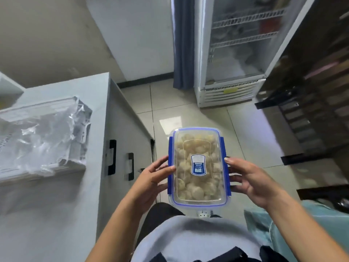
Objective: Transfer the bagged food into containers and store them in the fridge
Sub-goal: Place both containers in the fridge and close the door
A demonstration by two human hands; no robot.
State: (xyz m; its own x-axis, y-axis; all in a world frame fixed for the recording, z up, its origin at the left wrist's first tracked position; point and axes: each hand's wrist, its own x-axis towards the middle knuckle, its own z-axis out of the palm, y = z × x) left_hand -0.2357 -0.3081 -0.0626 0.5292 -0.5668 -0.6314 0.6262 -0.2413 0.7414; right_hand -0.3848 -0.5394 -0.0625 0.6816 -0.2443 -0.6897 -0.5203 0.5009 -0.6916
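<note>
- Your left hand [156, 175] and right hand [252, 183] each grip a long side of the container [198, 148], thumbs at the blue clips. Judged purpose: to carry it level.
- The container, lidded and full of pale food, is held in the air before your torso.
- A crumpled clear bag [43, 137] lies discarded on the counter [56, 214].
- The fridge [226, 95] stands ahead, well apart; its door state is unclear.

- Label [198, 165] print on container [196, 188] lid: too small for me to read.
- Fridge [236, 53] glass hazy, contents a blur.
- Plastic bag [41, 133] and tray [84, 129] under it cut by left edge.
</note>
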